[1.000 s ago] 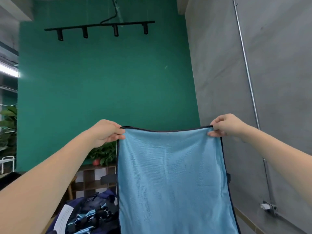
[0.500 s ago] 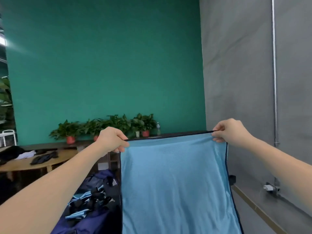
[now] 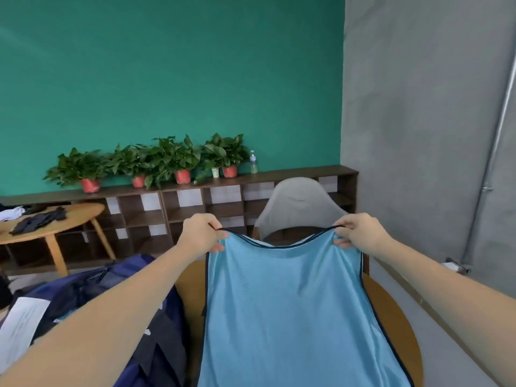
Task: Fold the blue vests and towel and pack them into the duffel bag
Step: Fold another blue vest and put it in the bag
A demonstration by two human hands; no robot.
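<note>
Held up over the round table (image 3: 391, 311) beside the dark blue bag (image 3: 92, 283): blue vest (image 3: 290, 303), top corners pinched by left hand (image 3: 202, 233) and right hand (image 3: 360, 231).

Even soft light, wide-angle edge distortion

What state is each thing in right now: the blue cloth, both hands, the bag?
Blue vest: unfolded, hanging spread out, top edge sagging between the hands.
Left hand: pinches the vest's top left corner.
Right hand: pinches the top right corner.
Duffel bag: lies to the left; open or zipped, I cannot tell.
Chair: unoccupied.
</note>
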